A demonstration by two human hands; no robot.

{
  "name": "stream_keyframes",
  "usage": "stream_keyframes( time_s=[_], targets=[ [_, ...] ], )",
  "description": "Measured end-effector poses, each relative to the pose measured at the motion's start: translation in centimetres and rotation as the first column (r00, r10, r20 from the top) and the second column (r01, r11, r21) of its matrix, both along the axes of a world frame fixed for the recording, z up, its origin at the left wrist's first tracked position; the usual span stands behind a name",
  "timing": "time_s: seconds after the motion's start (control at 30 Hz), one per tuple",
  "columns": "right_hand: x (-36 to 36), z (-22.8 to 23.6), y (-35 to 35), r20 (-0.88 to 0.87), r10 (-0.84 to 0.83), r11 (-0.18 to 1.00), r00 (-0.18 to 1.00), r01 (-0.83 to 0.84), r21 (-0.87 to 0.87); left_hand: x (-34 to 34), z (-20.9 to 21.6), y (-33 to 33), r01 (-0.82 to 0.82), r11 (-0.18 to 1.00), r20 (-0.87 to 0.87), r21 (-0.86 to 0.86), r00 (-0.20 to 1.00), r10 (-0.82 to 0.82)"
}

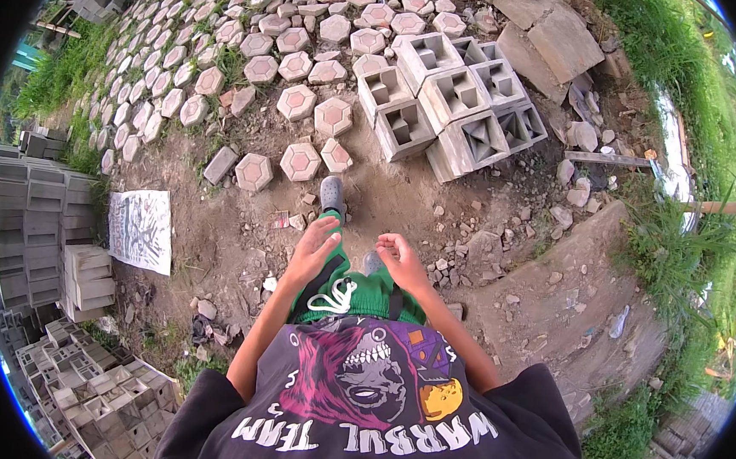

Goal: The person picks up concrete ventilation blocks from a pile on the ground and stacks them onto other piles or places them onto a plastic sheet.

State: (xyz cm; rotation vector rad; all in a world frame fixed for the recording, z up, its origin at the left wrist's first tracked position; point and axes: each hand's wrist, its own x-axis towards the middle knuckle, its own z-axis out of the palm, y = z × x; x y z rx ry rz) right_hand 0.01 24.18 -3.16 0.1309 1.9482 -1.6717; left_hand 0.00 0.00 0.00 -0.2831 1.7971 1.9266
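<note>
My left hand hangs in front of my left thigh, its fingers stretched out and nothing in it. Level with it on the other side, my right hand is held loosely with the fingers slightly bent and apart, also without anything in it. Both are in the air above my green trousers. A grey clog shows on my forward foot; the other clog is partly hidden. Ahead of my feet lie hexagonal pavers with pinkish centres. To the right front stands a cluster of hollow concrete blocks.
Many more pavers spread over the ground ahead. Stacked grey blocks line the left, beside a printed white sheet. Stones litter the soil at right. Broken concrete slabs and tall grass lie beyond.
</note>
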Motion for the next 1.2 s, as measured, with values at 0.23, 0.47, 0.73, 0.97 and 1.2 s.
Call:
stream_keyframes(
  time_s=[0.23,0.47,0.73,0.97,1.2],
  targets=[
    [-14.6,6.2,-8.2,-0.296,-0.011,0.997,0.955,0.034,0.075,-18.0,4.0,-1.2,0.18,0.971,-0.168,0.156,0.974,-0.153],
    [-23.5,9.8,-16.7,-0.512,-0.209,0.977,0.833,0.16,-0.138,-27.6,2.2,0.3,-0.157,0.795,0.117,0.585,0.987,0.108],
    [-29.2,5.7,-11.7,-0.369,-0.409,0.912,0.834,0.383,-0.144,-29.3,3.2,5.6,-0.191,0.823,0.192,0.535,0.976,0.102],
    [-31.4,-0.8,-2.7,-0.244,-0.429,0.901,0.87,0.432,-0.044,-31.1,3.9,10.0,-0.093,0.83,0.306,0.55,0.947,-0.096],
    [-31.6,-2.6,3.9,0.008,-0.303,0.952,0.953,0.303,-0.05,-32.4,3.1,12.2,-0.203,0.88,0.338,0.429,0.94,0.052]
  ],
)
